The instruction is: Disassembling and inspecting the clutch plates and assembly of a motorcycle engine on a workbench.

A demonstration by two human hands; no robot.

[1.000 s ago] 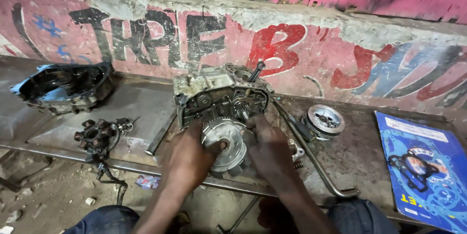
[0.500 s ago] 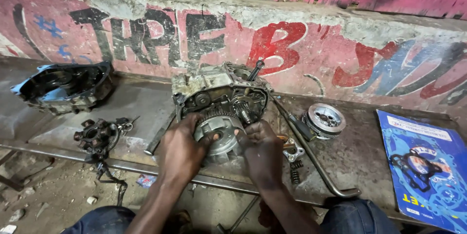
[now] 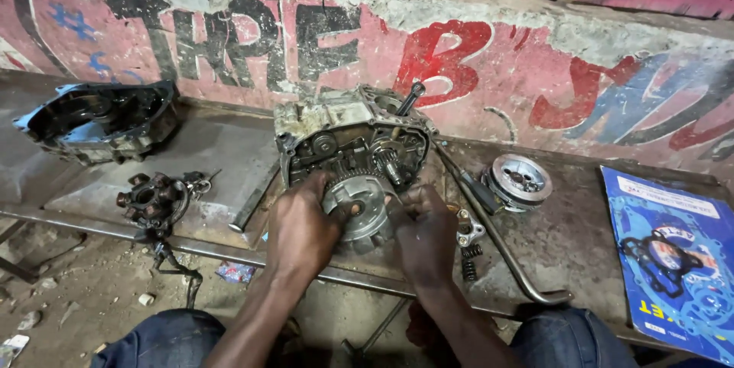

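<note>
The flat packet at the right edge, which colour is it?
Mainly blue packet, with white and yellow patches, seen in the head view.

Roadside repair workshop: opened engine case (image 3: 352, 146), oily metal bench (image 3: 558, 246), scattered engine parts (image 3: 153, 200).

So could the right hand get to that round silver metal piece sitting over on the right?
Probably yes. The right hand is on the clutch drum, and the round silver piece lies in the open on the bench. Only a screwdriver and a bent rod lie between, both flat.

Both hands, left hand (image 3: 302, 226) and right hand (image 3: 424, 234), seemingly slid lower on the clutch drum (image 3: 358, 204).
</note>
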